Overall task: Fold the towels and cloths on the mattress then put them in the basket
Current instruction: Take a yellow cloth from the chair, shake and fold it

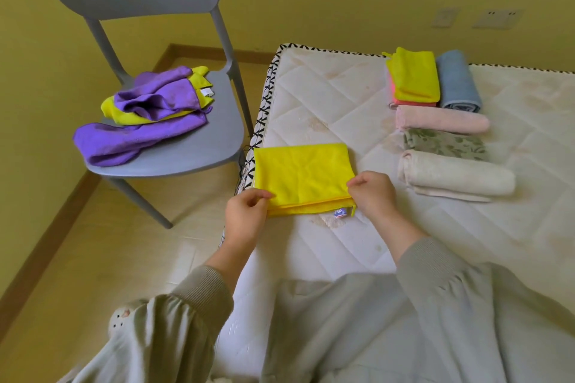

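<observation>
A yellow cloth point(303, 179), folded once into a flat rectangle, lies at the left edge of the white quilted mattress point(326, 96). My left hand point(245, 214) pinches its near left corner. My right hand point(373, 194) pinches its near right corner, beside a small label. Folded pieces sit further right on the mattress: a yellow cloth on a pink one point(413, 78), a blue towel point(457, 81), a pale pink towel point(441, 121), a green patterned cloth point(445, 144) and a cream towel point(457, 177). No basket is in view.
A grey plastic chair point(186, 146) stands on the floor left of the mattress. A loose heap of purple and yellow cloths point(146, 115) lies on its seat. Yellow walls close in behind, with wall sockets point(494, 19) at the right.
</observation>
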Action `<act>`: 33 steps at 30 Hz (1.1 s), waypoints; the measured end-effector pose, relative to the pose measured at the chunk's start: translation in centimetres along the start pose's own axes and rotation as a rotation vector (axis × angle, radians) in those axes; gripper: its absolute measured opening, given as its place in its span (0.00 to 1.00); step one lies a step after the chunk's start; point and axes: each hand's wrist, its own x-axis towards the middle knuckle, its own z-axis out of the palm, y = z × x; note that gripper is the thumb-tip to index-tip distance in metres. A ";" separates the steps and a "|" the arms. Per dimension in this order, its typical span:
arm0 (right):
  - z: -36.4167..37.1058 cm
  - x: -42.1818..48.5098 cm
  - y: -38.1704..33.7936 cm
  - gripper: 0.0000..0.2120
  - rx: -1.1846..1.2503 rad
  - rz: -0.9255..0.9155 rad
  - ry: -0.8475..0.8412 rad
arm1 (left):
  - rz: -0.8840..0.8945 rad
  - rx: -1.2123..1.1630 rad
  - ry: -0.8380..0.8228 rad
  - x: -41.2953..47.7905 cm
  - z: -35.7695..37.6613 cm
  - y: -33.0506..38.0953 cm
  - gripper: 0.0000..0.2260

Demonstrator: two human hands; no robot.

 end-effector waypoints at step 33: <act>8.9 2.7 -1.7 0.26 -0.784 -0.612 -0.119 | 0.565 1.000 -0.093 5.3 3.5 -3.5 0.29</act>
